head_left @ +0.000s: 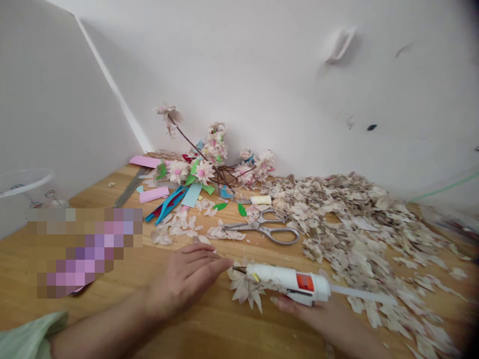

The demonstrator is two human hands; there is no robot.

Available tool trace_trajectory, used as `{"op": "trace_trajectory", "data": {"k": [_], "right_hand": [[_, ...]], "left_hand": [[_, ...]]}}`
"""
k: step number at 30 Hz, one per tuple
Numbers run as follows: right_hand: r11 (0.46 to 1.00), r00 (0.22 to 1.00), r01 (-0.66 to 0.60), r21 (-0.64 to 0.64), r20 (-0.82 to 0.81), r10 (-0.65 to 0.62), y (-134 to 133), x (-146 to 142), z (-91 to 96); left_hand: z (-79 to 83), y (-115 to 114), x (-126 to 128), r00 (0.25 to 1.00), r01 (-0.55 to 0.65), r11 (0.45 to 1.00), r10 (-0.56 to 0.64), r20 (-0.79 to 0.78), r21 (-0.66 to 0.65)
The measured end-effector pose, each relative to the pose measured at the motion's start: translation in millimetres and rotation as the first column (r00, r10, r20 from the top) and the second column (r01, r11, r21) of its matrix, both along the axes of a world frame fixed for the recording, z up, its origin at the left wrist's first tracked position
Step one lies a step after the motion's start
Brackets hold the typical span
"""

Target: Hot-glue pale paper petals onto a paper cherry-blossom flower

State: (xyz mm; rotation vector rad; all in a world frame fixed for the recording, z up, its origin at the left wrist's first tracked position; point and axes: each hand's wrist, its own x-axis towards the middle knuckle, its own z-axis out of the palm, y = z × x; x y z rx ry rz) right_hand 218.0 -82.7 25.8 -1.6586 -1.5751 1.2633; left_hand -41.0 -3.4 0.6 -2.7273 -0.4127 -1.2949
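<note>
My right hand [299, 308] is wrapped around a white hot glue gun [279, 279] with an orange patch on its side. A translucent glue stick [362, 294] juts from the gun's rear. The nozzle points left, close to the fingertips of my left hand [194, 274]. That hand is closed, its fingers pressed together; what lies between them is hidden. Just below the nozzle, beside my left fingertips, is a pale petalled flower [247, 291]. Grey metal scissors [267, 227] lie slightly opened on the wooden table [179, 329] beyond my hands.
A large heap of dry pale petals [337, 214] spreads over the right side. Handmade flowers on branches [205, 169] stand against the wall. Blue strips [168, 204], pink paper [153, 194], and a thread spool [261, 200] lie in front. A clear plastic container [30, 182] is at left.
</note>
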Motion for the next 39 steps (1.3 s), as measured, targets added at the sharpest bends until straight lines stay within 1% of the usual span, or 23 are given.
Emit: {"op": "trace_trajectory", "data": {"k": [6,12,17,22,26,29,35,39], "right_hand": [[0.999,0.999,0.040,0.012,0.019,-0.040,-0.4,-1.4,2.0],[1.000,0.999,0.002,0.001,0.038,-0.002,0.2,-1.8,4.0],[1.000,1.000,0.013,-0.005,0.013,-0.013,0.2,-1.1,1.7],[0.997,0.998,-0.052,-0.048,0.015,0.053,0.1,2.1,-1.3],[0.998,0.999,-0.027,-0.061,0.038,0.029,0.6,3.6,-2.2],[0.996,0.998,-0.064,-0.065,0.025,0.066,2.1,3.2,-1.3],[1.000,1.000,-0.004,0.003,0.023,0.004,0.9,-1.1,4.2],[1.000,0.999,0.023,0.010,0.034,-0.023,0.3,-1.4,3.3]], "left_hand": [[0.0,0.4,-0.4,1.000,0.009,1.000,-0.009,-0.001,-0.005],[-2.4,0.4,-1.3,1.000,0.003,1.000,-0.004,-0.016,-0.013],[-0.4,0.2,-0.1,1.000,0.006,1.000,-0.006,-0.007,-0.014],[1.5,-0.2,0.6,1.000,0.001,1.000,-0.001,0.006,0.003],[1.0,-0.2,0.4,1.000,-0.001,1.000,0.001,0.003,0.001],[0.1,-0.2,0.2,1.000,0.001,1.000,-0.001,0.003,-0.012],[0.9,-0.5,0.3,1.000,0.007,1.000,-0.007,0.007,-0.014],[2.6,-0.4,0.1,1.000,0.014,0.999,-0.014,0.001,-0.028]]}}
